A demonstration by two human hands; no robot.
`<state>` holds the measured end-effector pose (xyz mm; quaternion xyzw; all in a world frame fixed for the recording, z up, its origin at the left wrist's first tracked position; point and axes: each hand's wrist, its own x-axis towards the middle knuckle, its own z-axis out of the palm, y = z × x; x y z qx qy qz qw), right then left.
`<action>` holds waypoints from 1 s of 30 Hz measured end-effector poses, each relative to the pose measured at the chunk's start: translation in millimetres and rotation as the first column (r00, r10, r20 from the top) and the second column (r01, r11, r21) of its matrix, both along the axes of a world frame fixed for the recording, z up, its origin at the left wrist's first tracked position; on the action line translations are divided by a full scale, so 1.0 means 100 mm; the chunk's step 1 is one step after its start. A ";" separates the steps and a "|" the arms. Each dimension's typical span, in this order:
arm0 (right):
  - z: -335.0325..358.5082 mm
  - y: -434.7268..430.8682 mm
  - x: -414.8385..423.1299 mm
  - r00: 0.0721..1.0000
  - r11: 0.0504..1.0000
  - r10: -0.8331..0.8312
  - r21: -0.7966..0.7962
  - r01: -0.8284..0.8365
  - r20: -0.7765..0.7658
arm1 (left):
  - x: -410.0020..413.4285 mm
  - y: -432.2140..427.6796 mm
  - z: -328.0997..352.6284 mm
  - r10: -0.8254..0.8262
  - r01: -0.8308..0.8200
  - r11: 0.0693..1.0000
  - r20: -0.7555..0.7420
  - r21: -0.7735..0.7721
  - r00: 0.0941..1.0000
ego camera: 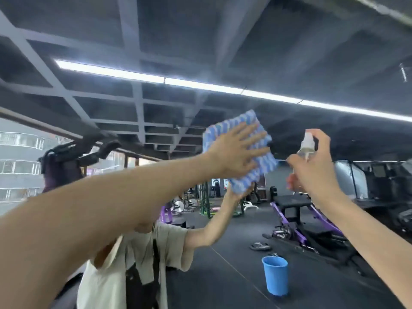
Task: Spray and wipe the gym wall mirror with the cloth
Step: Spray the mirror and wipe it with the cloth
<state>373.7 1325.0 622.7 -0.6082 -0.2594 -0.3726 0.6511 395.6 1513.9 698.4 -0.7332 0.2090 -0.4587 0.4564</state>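
**Hands side by side, up high**

Left hand (236, 152) flat, fingers spread, pressing the cloth (256, 175) on the mirror (223, 63). Right hand (316, 166) grips the spray bottle (306, 148) just right of it, finger over the nozzle. Next wipe probably heads rightward.

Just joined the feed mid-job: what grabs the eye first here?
At centre, the left hand presses a blue-and-white striped cloth flat on the mirror, fingers spread. Just right of it, the right hand grips a small clear spray bottle. A bright light strip crosses the reflected ceiling, and a blue bucket stands on the reflected floor, lower right.
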 end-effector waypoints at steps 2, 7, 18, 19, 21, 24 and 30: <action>-0.07 0.00 -0.02 1.000 1.000 -0.020 -0.023 0.019 -0.002 | 0.07 -0.02 -0.53 0.021 0.016 0.981 -0.193 0.191 0.981; -0.16 -0.07 -0.09 0.998 0.997 -0.025 -0.070 0.029 0.052 | -0.19 0.02 0.60 0.062 -0.040 0.976 0.096 -0.215 0.993; -0.33 -0.35 0.05 0.996 0.993 -0.092 -0.066 0.093 0.012 | 0.12 -0.50 -0.49 0.201 -0.128 0.945 -0.225 0.301 0.954; -0.31 -0.41 0.07 0.994 0.992 -0.107 -0.070 0.109 0.019 | 0.16 -0.52 -0.42 0.170 -0.117 0.959 -0.196 0.258 0.966; -0.24 -0.51 0.09 0.988 0.985 -0.151 -0.082 0.154 0.040 | 0.20 -0.52 0.01 0.105 -0.104 0.994 -0.025 0.046 0.994; -0.10 -0.70 0.17 0.979 0.976 -0.197 -0.080 0.201 0.052 | 0.16 -0.49 0.80 0.133 -0.078 0.947 0.159 -0.312 0.978; 0.12 -0.95 0.48 0.957 0.953 -0.290 -0.092 0.287 -0.022 | 0.41 -0.68 1.44 0.129 0.028 0.879 0.295 -0.475 0.947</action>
